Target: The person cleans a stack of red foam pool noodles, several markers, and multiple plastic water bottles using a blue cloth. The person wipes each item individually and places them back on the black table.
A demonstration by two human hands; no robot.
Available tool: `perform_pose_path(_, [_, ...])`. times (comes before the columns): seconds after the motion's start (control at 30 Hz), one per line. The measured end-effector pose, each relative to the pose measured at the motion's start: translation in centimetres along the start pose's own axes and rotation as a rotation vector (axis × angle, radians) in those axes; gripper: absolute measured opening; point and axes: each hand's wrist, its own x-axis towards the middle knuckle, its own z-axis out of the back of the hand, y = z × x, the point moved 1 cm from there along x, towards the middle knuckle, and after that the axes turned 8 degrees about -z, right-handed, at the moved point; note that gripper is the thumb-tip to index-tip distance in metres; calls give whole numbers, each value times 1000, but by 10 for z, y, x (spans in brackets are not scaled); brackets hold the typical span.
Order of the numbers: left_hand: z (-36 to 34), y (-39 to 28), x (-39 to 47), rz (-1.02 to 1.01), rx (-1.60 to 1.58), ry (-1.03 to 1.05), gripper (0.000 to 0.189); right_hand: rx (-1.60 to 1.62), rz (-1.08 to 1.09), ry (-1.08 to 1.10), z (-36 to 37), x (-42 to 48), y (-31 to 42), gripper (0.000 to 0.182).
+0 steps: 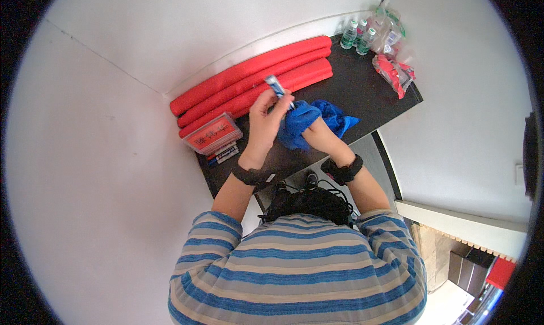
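My left hand (267,117) grips a marker pen (275,85) with a white and blue barrel, its far end pointing up and away. The near end of the pen meets a blue cloth (302,112), bunched around it. My right hand (318,134) holds that cloth, its fingers partly hidden in the folds; a loose part of the cloth hangs to the right over the black table (357,83). Black bands circle both wrists.
Red rolls (255,81) lie along the wall behind my hands. At the left stand clear holders with red cards (214,134) bearing writing, beside several markers (227,154). Plastic bottles (348,35), clear bags (386,34) and a red wrapper (395,72) sit at the right rear.
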Motion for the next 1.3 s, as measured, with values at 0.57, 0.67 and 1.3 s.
perform_pose_path(0.57, [10, 2, 1, -15, -478, -168, 25, 14, -11, -8, 12, -10, -1, 13])
perform_pose_path(0.67, [9, 1, 1, -33, -496, -108, 26, 191, -191, 77, 12, -8, -1, 14])
perform_pose_path(1.3, [8, 7, 2, 184, -677, -153, 26, 174, -3, 66, 12, -11, 11, 14])
